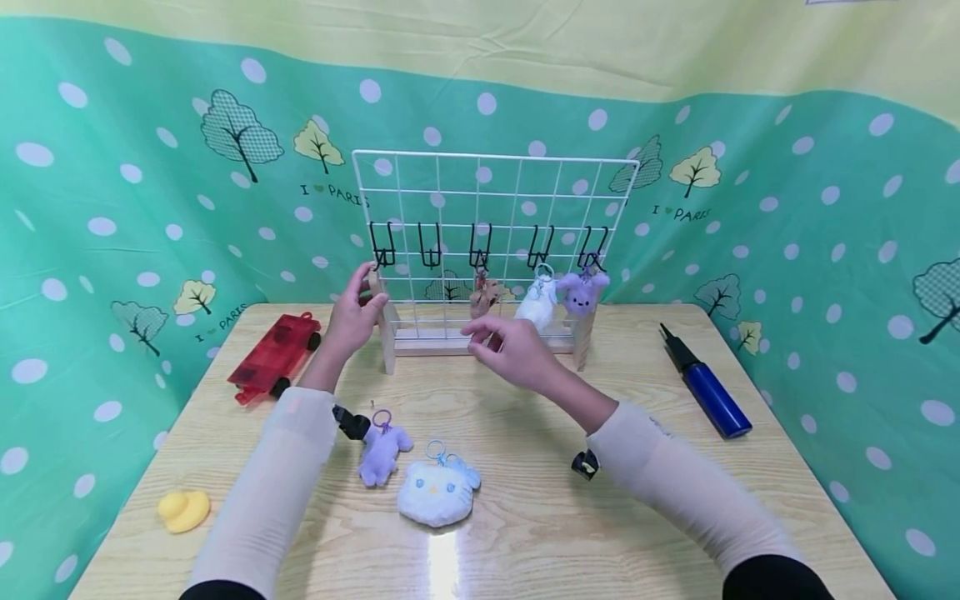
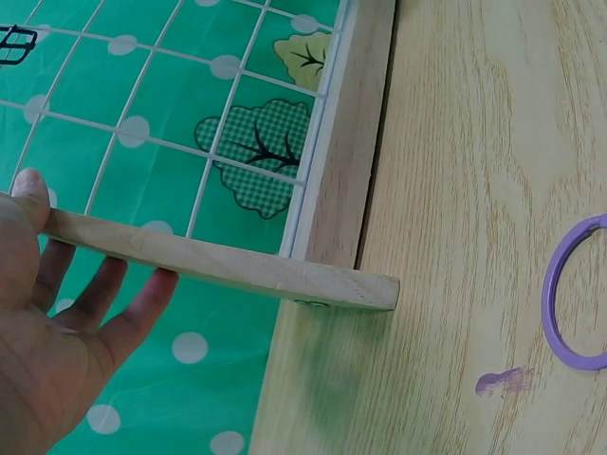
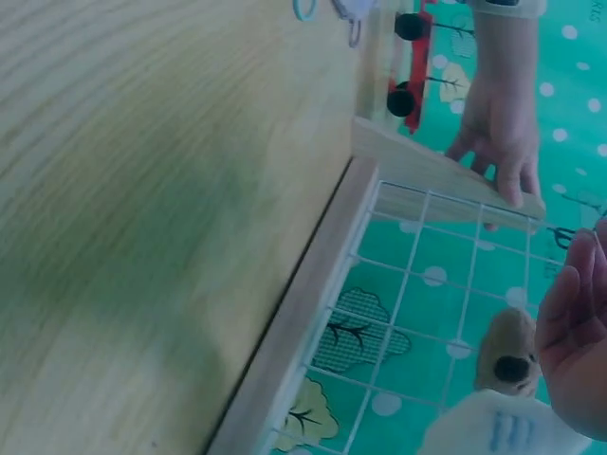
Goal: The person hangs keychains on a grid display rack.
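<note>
My left hand (image 1: 354,315) grips the wooden side leg (image 2: 228,263) of a white wire grid rack (image 1: 495,155), thumb on one face and fingers on the other. In front of the rack hovers my right hand (image 1: 517,350), fingers loosely bent and holding nothing visible. Behind it, a brown plush keychain (image 1: 483,298), a white plush keychain (image 1: 537,305) and a purple plush keychain (image 1: 582,293) hang from black hooks. The two leftmost hooks (image 1: 430,246) carry nothing. On the table lie another purple plush keychain (image 1: 381,454) and a white cat-face plush keychain (image 1: 437,493).
A red toy car (image 1: 277,357) lies left of the rack, and a yellow rubber duck (image 1: 183,510) sits at the front left. To the right is a blue hand pump (image 1: 712,396) with a black nozzle. A green dotted cloth (image 1: 480,121) hangs behind the table.
</note>
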